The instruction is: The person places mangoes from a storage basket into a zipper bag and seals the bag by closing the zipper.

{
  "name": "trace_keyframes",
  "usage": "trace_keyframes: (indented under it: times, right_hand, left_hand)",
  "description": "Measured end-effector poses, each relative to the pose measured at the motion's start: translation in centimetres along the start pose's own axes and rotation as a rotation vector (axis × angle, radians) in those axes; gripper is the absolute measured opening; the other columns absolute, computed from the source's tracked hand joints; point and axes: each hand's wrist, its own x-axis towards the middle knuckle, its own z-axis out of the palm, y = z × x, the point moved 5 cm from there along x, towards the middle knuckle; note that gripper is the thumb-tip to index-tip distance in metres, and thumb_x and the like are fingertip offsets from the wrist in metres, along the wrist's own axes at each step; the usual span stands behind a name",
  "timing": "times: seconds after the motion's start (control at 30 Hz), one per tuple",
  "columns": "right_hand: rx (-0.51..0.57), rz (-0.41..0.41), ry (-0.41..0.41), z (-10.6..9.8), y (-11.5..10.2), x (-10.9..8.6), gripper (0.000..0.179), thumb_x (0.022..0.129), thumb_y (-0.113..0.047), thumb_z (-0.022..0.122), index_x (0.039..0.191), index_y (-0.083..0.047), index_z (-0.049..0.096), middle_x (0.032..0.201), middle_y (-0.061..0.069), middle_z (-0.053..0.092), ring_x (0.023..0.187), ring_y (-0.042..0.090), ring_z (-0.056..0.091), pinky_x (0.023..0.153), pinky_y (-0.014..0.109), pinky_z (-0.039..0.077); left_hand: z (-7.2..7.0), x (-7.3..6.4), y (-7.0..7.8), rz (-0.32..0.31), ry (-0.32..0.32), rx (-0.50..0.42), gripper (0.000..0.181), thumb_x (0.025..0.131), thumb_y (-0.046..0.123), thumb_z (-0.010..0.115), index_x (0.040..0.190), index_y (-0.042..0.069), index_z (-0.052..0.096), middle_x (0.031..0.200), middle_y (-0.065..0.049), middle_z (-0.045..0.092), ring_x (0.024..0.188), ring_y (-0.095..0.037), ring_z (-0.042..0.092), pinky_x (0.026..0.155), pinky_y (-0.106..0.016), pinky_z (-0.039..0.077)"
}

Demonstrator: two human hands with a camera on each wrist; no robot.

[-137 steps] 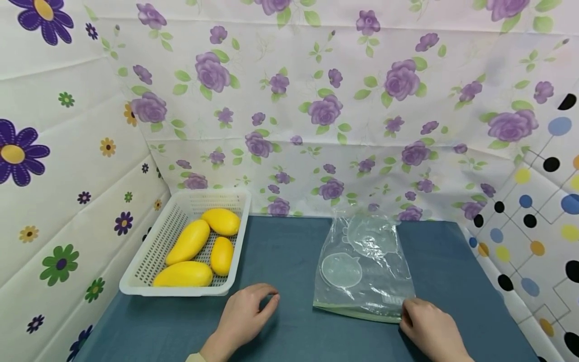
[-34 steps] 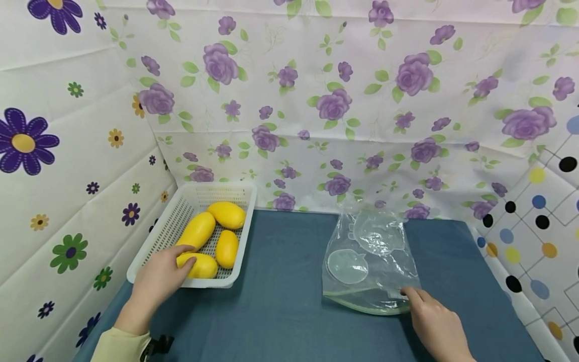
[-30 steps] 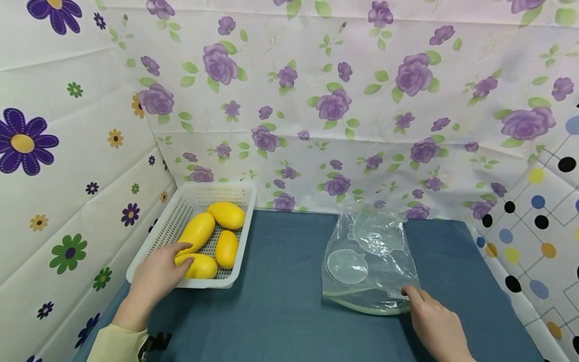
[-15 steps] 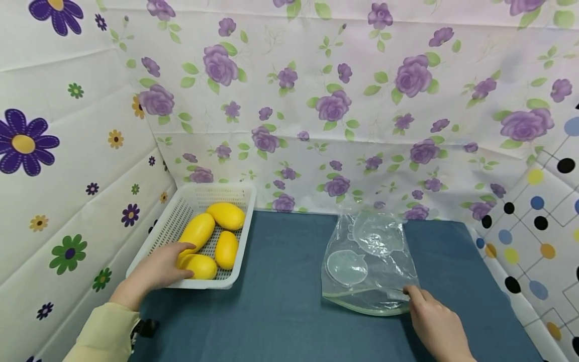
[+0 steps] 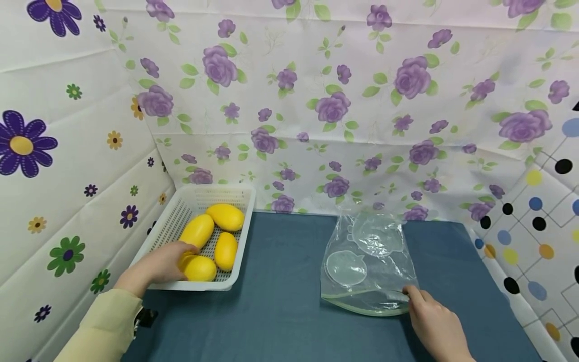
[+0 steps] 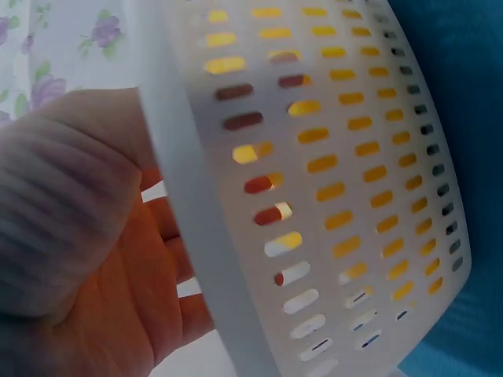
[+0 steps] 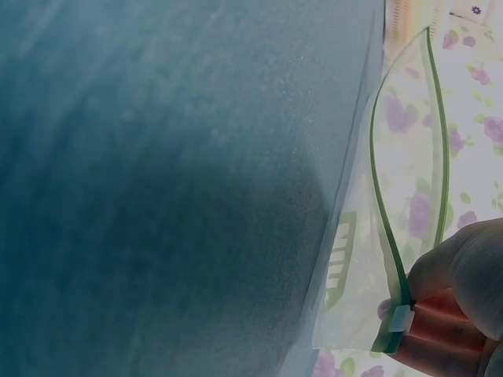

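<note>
My left hand (image 5: 168, 262) reaches over the front left of a white plastic basket (image 5: 246, 221) and grips the nearest mango (image 5: 201, 269) by its left end. Through the basket's slots in the left wrist view, parts of the fingers show beside the yellow fruit; much of the grip is hidden. On the right, my right hand (image 5: 436, 322) pinches the near right corner of a clear zip bag (image 5: 380, 274) lying on the table. In the right wrist view the bag's green-edged mouth gapes, and the fingers hold it by the white slider (image 7: 402, 318).
Three more mangoes lie in the basket, including a long one (image 5: 197, 232), one at the back (image 5: 225, 217) and one at the right (image 5: 225, 251). Blue cloth (image 5: 285, 281) covers the table between basket and bag. A flowered curtain (image 5: 289, 100) stands behind.
The left hand has gone from the table beside the basket into it and closed round the front mango. The bag's mouth, flat at first, now gapes; lately the right hand has kept still.
</note>
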Motion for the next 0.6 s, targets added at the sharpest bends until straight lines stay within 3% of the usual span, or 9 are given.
trace_keyframes:
  times: [0.17,0.4,0.6]
  right_hand:
    - [0.005,0.007,-0.012,-0.1,0.0,0.0,0.034,0.086,0.004,0.084,0.113,-0.012,0.071,0.083,0.002,0.07,0.05,0.007,0.051,0.041,0.032,0.041]
    - [-0.001,0.014,-0.032,-0.2,-0.1,0.1,0.035,0.085,0.003,0.085,0.114,-0.011,0.071,0.082,0.003,0.069,0.05,0.006,0.049,0.041,0.032,0.04]
    - [0.0,0.027,-0.052,0.1,0.0,0.1,0.037,0.085,0.003,0.085,0.115,-0.012,0.071,0.08,0.001,0.067,0.049,0.006,0.048,0.041,0.031,0.039]
  left_hand:
    - [0.3,0.3,-0.7,0.004,-0.024,0.013,0.062,0.075,0.01,0.098,0.131,0.001,0.072,0.13,-0.018,0.07,0.119,-0.043,0.061,0.107,-0.069,0.044]
    - [1.0,1.0,-0.7,0.065,-0.057,0.04,0.06,0.077,0.014,0.098,0.131,0.008,0.073,0.13,-0.012,0.071,0.119,-0.038,0.062,0.107,-0.066,0.045]
    - [1.5,1.8,-0.5,0.027,-0.1,0.067,0.062,0.078,0.012,0.096,0.135,0.011,0.073,0.131,-0.009,0.07,0.116,-0.032,0.062,0.108,-0.064,0.046]
